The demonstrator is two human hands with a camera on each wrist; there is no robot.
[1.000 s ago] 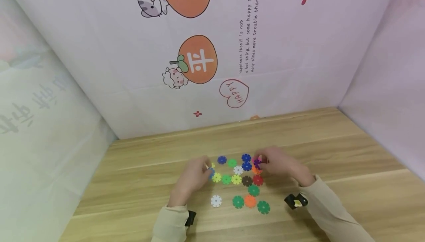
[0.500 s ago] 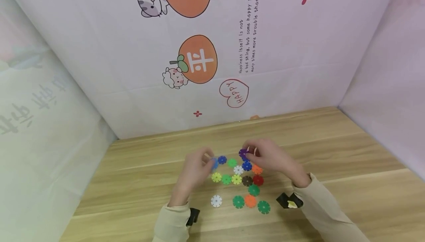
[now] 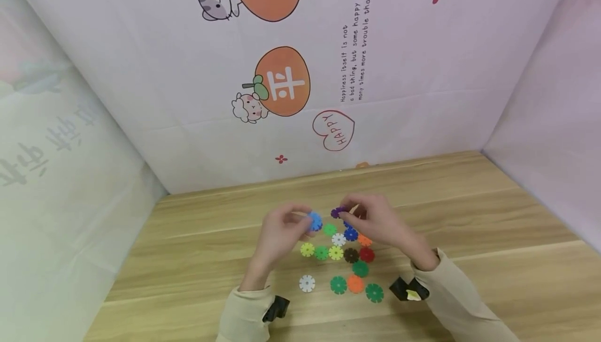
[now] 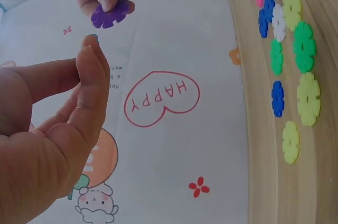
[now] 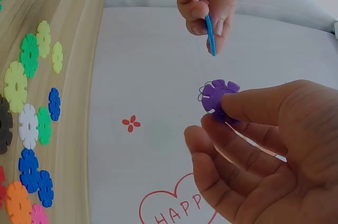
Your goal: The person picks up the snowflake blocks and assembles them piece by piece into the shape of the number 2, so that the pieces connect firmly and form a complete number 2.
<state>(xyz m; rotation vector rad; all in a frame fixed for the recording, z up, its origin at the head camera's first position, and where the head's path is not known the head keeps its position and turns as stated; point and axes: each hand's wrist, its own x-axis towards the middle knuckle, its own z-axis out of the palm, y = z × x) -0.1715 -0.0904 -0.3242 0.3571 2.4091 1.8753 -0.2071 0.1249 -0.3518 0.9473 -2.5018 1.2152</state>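
Observation:
My left hand [image 3: 280, 231] pinches a light blue notched disc [image 3: 315, 221] between thumb and fingertips. In the right wrist view that blue disc [image 5: 210, 35] shows edge-on. My right hand [image 3: 375, 222] pinches a purple notched disc [image 3: 337, 212], its flat face seen in the right wrist view under the thumb. Both discs are raised above the table, facing each other with a small gap between them. From the left wrist camera the blue disc is almost wholly hidden behind the left fingertips, while the purple disc [image 4: 110, 15] shows beyond them.
Several loose notched discs lie flat on the wooden table [image 3: 197, 258], among them a white disc [image 3: 307, 283], an orange disc [image 3: 355, 283], a brown disc [image 3: 351, 255] and a red disc [image 3: 367, 254]. A printed cloth wall [image 3: 399, 71] stands behind the table.
Both hands have lifted from the discs on the table and come closer together. The left hand brought the light blue disc right and up; the right hand brought the purple disc left.

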